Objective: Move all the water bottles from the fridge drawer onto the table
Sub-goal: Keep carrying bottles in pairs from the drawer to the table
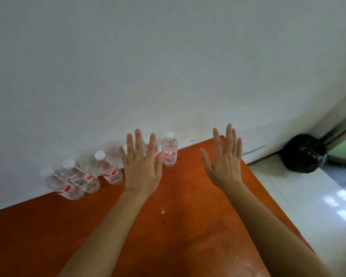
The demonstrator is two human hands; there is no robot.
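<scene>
Several clear water bottles with white caps and red labels stand in a row on the orange-brown table [188, 206] against the white wall. The rightmost bottle [169, 149] stands apart; another bottle [109, 168] and the leftmost pair [72, 180] lean in the wide-angle view. My left hand [141, 166] is held flat with fingers spread above the table, in front of one or two bottles it partly hides. My right hand [225, 160] is also flat with fingers straight, to the right of the row. Neither hand holds anything. No fridge drawer is in view.
A small pale speck [162, 210] lies on the table between my forearms. A black plastic bag [304, 153] sits on the floor in the corner at the right. White floor tiles [308, 196] run along the table's right edge.
</scene>
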